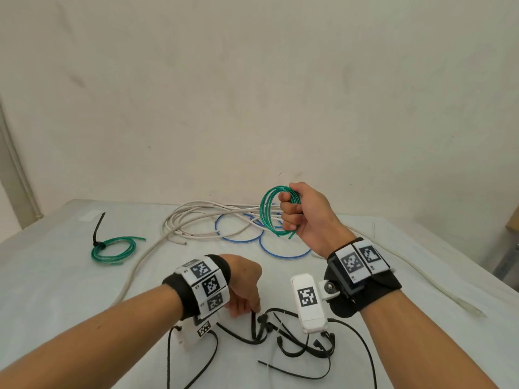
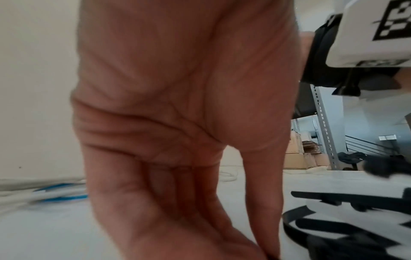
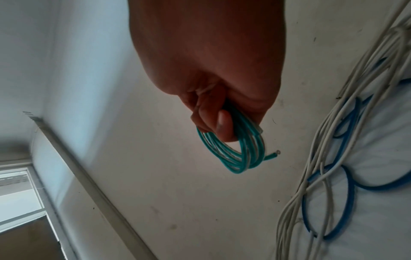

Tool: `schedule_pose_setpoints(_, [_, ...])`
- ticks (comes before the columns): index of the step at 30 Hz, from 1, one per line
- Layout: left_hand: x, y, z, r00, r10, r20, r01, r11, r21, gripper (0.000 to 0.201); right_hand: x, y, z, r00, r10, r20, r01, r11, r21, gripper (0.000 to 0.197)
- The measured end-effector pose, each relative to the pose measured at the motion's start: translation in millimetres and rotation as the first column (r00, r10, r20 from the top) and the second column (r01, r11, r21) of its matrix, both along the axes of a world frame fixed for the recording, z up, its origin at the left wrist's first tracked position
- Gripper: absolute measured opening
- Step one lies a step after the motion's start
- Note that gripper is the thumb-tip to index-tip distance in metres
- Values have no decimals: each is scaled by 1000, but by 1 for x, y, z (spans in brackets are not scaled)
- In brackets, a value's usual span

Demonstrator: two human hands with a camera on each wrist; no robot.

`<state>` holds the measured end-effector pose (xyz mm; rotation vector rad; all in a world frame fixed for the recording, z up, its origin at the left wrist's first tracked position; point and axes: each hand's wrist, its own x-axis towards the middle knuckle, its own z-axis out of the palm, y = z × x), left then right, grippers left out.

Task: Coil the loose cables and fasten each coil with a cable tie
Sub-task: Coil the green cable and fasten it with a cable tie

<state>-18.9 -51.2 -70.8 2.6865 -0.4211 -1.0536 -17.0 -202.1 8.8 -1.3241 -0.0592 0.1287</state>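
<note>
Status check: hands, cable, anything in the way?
Right hand grips untied green cable coil. Left hand pinching black plastic cable tie. Nothing blocking.

No word, brand or number is showing clearly enough to read anywhere in these views. The only signs are black-and-white square code markers: three are sitting on the white blocks of the left wristband [image 1: 206, 284], two on the right wristband [image 1: 361, 258], and one on the white wrist camera housing [image 1: 307, 300] below the right wrist, which is also appearing at the top right of the left wrist view. Tiny dark marks beside the markers on the left band may be digits, but they are too small to make out.
</note>
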Motion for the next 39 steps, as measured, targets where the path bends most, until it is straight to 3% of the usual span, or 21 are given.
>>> schedule_pose_setpoints(8, [3, 2, -1, 993, 119, 2, -118, 990, -79, 32, -1, -2, -6, 1000, 5, 2, -4, 999, -44, 37])
schedule_pose_setpoints(18, [-3, -8, -2, 999, 21, 33, -17, 993, -116, 41, -7, 1, -6, 1000, -3, -13, 2, 997, -74, 35])
schedule_pose_setpoints(31, [0, -13, -8, 994, 93, 62, -85, 989, -123, 22, -14, -2, -5, 1000, 17, 10, -15, 989, -147, 37])
schedule_pose_setpoints(35, [11, 4, 10, 948, 301, 106, -261, 921, -289, 16, -15, -6, -6, 999, 8, 43, 1, 976, -218, 38])
schedule_pose_setpoints(39, [20, 19, 38, 842, 522, 137, -379, 753, -538, 14, -12, -9, -13, 999, -19, 51, 33, 953, -300, 37])
